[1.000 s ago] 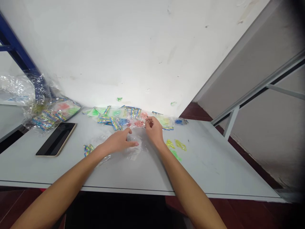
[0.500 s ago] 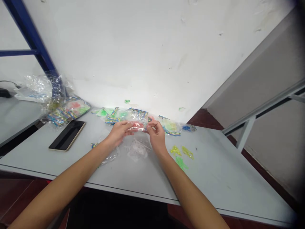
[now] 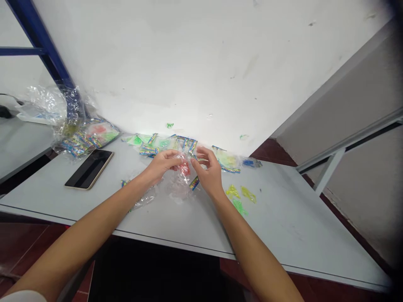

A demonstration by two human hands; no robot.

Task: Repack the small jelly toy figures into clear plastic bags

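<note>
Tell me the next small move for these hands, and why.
Perhaps close the right hand on the clear packet with red contents: the left hand seems to hold it alone, while the right hand is open beside it.

Roomiest lane: table (image 3: 308, 226) right side, mostly bare from the yellow pieces (image 3: 248, 194) and green piece (image 3: 239, 206) out to the right end. Near strip between the forearms also passable. Wall (image 3: 189, 63) shuts off the back, packet row (image 3: 189, 144) along its foot. Phone (image 3: 90, 169) and bagged pile (image 3: 85, 140) obstruct left rear. Red packet (image 3: 184, 168) plugs the gap between left hand (image 3: 162, 165) and right hand (image 3: 209, 170).
</note>
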